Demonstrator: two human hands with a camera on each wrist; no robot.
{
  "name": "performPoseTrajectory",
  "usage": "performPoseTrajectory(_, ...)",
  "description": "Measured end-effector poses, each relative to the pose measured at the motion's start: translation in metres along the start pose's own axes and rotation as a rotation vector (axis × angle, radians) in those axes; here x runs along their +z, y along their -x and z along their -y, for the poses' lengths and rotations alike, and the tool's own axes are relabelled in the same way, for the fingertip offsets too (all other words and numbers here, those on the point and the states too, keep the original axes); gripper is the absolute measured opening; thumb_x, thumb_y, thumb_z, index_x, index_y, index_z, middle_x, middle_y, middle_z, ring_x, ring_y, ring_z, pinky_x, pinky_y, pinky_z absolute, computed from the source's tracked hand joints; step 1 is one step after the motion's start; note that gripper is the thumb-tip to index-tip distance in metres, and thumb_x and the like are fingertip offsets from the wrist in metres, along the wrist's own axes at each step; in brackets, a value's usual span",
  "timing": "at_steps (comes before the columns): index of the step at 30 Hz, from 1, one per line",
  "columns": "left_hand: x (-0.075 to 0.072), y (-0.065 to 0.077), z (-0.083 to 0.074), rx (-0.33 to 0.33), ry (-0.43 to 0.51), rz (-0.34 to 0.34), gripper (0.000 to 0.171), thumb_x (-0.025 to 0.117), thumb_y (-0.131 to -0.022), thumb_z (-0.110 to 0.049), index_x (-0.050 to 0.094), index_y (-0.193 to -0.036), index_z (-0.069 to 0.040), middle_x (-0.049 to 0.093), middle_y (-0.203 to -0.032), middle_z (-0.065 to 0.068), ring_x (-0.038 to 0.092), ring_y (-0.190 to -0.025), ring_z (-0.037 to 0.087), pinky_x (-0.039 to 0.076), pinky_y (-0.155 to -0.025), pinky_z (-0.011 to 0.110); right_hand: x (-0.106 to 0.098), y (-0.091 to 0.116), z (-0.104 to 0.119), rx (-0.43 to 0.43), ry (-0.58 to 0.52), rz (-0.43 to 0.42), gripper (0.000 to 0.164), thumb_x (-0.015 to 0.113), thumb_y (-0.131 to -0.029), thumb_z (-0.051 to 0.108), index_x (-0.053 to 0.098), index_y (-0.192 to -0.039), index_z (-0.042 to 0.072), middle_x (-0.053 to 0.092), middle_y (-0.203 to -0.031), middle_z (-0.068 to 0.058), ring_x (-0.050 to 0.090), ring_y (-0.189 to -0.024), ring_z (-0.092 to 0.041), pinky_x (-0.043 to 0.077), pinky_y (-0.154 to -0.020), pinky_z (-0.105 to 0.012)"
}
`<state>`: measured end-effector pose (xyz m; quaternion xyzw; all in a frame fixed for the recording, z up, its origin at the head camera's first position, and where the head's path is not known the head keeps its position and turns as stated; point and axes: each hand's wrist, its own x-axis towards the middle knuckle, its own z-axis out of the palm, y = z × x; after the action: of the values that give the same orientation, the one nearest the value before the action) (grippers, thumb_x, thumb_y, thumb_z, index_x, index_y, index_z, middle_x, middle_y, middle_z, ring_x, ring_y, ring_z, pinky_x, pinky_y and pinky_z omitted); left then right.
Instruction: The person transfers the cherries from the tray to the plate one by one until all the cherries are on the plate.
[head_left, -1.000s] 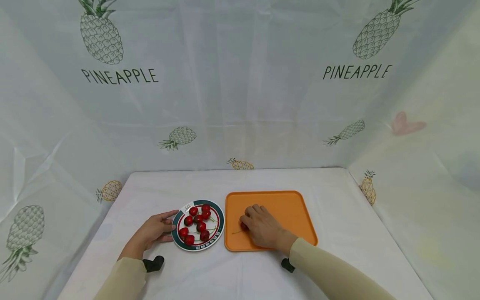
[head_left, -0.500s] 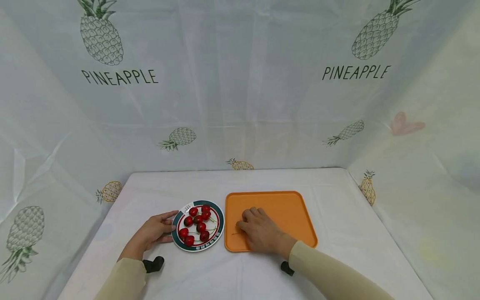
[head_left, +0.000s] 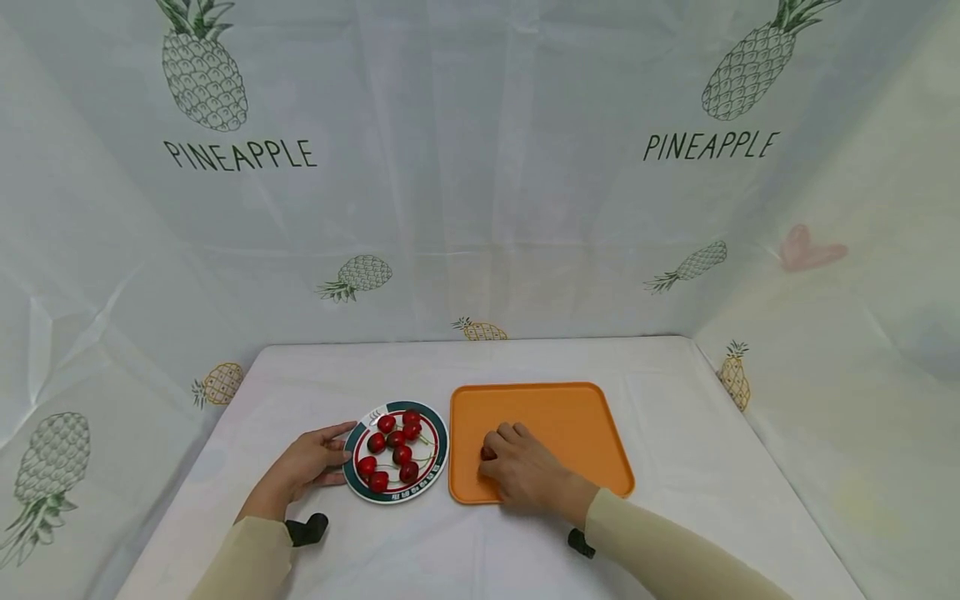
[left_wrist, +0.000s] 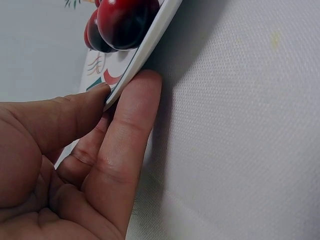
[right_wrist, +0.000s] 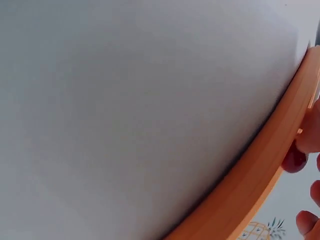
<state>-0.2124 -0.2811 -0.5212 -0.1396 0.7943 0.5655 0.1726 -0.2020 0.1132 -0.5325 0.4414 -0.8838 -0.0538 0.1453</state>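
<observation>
My left hand (head_left: 311,458) pinches the left rim of a round plate (head_left: 356,485) with a green and red border. In the left wrist view the thumb lies on top of the rim and a finger (left_wrist: 131,115) sits underneath. Several red cherries (head_left: 402,454) with stems lie on the plate. My right hand (head_left: 527,468) is low over the left part of an orange tray (head_left: 570,417), its fingers curled about a dark red cherry (head_left: 487,453). The right wrist view catches that cherry (right_wrist: 295,159) just past the tray's wall, against a fingertip; most of the right hand is out of frame there.
Plate and tray stand side by side, almost touching, on a table with a white cloth (head_left: 405,554). A pale curtain (head_left: 480,200) printed with pineapples rises behind the table and along both sides. Black straps (head_left: 307,529) show at the wrists.
The right hand shifts slightly and its fingers change position about the cherry, which was hidden half a second ago and shows again. The stem beside it no longer shows. Left hand and plate stay still.
</observation>
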Motion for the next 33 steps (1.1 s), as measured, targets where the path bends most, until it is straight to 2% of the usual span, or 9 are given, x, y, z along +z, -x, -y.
performPoseTrajectory(2, 0.0, 0.0, 0.0, 0.002, -0.001, 0.001, 0.064, 0.066, -0.1, -0.001, 0.047, -0.16, -0.013, 0.055, -0.125, 0.021, 0.068, -0.089, 0.02, 0.066, -0.078, 0.037, 0.0, 0.004, -0.002, 0.039, -0.029, -0.031, 0.017, 0.063, -0.094, 0.023, 0.076, -0.104, 0.027, 0.056, -0.108, 0.002, 0.045, -0.096, -0.02, 0.04, -0.084, -0.033)
performPoseTrajectory(5, 0.0, 0.001, 0.0, 0.004, -0.003, -0.003, 0.063, 0.065, -0.1, -0.001, 0.047, -0.159, -0.013, 0.055, -0.125, 0.021, 0.068, -0.089, 0.021, 0.066, -0.079, 0.037, 0.001, 0.008, -0.003, 0.155, -0.067, -0.099, 0.013, 0.065, -0.096, 0.031, 0.071, -0.1, 0.02, 0.055, -0.101, 0.001, 0.045, -0.093, -0.019, 0.04, -0.081, -0.032)
performPoseTrajectory(9, -0.001, 0.0, 0.001, 0.003, -0.006, -0.005, 0.062, 0.065, -0.1, -0.001, 0.048, -0.159, -0.013, 0.057, -0.127, 0.021, 0.068, -0.088, 0.021, 0.066, -0.079, 0.037, 0.002, 0.01, 0.0, 0.304, -0.072, -0.142, 0.032, 0.067, -0.098, 0.046, 0.063, -0.094, 0.014, 0.051, -0.091, 0.001, 0.042, -0.086, -0.02, 0.036, -0.076, -0.031)
performPoseTrajectory(13, -0.001, -0.001, 0.003, 0.001, -0.004, -0.002, 0.062, 0.065, -0.101, -0.001, 0.048, -0.159, -0.013, 0.056, -0.129, 0.022, 0.068, -0.089, 0.021, 0.066, -0.079, 0.037, 0.004, 0.007, 0.004, 0.374, -0.069, -0.121, 0.042, 0.069, -0.097, 0.053, 0.059, -0.097, 0.012, 0.047, -0.087, 0.0, 0.04, -0.083, -0.02, 0.033, -0.073, -0.03)
performPoseTrajectory(15, -0.001, -0.001, 0.003, 0.001, 0.0, -0.005, 0.062, 0.065, -0.1, -0.001, 0.048, -0.159, -0.013, 0.055, -0.129, 0.023, 0.068, -0.089, 0.021, 0.066, -0.079, 0.037, 0.004, 0.005, 0.005, 0.377, -0.072, -0.13, 0.042, 0.073, -0.095, 0.052, 0.059, -0.103, 0.012, 0.049, -0.089, 0.0, 0.042, -0.084, -0.019, 0.036, -0.073, -0.03)
performPoseTrajectory(18, -0.001, 0.0, 0.004, 0.001, 0.002, -0.005, 0.062, 0.065, -0.101, -0.001, 0.048, -0.159, -0.014, 0.055, -0.129, 0.022, 0.068, -0.089, 0.021, 0.066, -0.079, 0.037, 0.005, -0.001, 0.005, 0.336, -0.083, -0.141, 0.036, 0.077, -0.095, 0.04, 0.063, -0.117, 0.016, 0.051, -0.092, 0.001, 0.044, -0.086, -0.019, 0.038, -0.075, -0.03)
performPoseTrajectory(22, 0.0, 0.0, 0.004, -0.001, -0.002, -0.007, 0.063, 0.066, -0.101, -0.002, 0.048, -0.159, -0.015, 0.055, -0.128, 0.022, 0.068, -0.088, 0.021, 0.066, -0.079, 0.036, 0.005, -0.008, 0.007, 0.255, -0.086, -0.101, 0.03, 0.07, -0.099, 0.025, 0.068, -0.129, 0.024, 0.047, -0.093, 0.003, 0.04, -0.086, -0.017, 0.033, -0.075, -0.029)
performPoseTrajectory(26, 0.001, 0.001, 0.003, 0.0, -0.008, -0.014, 0.062, 0.066, -0.1, -0.002, 0.048, -0.159, -0.015, 0.055, -0.128, 0.022, 0.068, -0.089, 0.022, 0.066, -0.079, 0.036, 0.005, -0.013, 0.009, 0.248, -0.099, -0.072, 0.026, 0.067, -0.098, 0.028, 0.07, -0.123, 0.022, 0.045, -0.093, 0.004, 0.036, -0.086, -0.016, 0.029, -0.074, -0.029)
performPoseTrajectory(33, 0.001, 0.001, 0.002, 0.0, -0.012, -0.014, 0.062, 0.066, -0.1, -0.002, 0.049, -0.159, -0.015, 0.054, -0.128, 0.023, 0.068, -0.089, 0.022, 0.066, -0.079, 0.036, 0.006, -0.019, 0.007, 0.289, -0.067, -0.061, 0.026, 0.069, -0.096, 0.041, 0.07, -0.107, 0.018, 0.048, -0.091, 0.003, 0.038, -0.086, -0.018, 0.03, -0.074, -0.03)
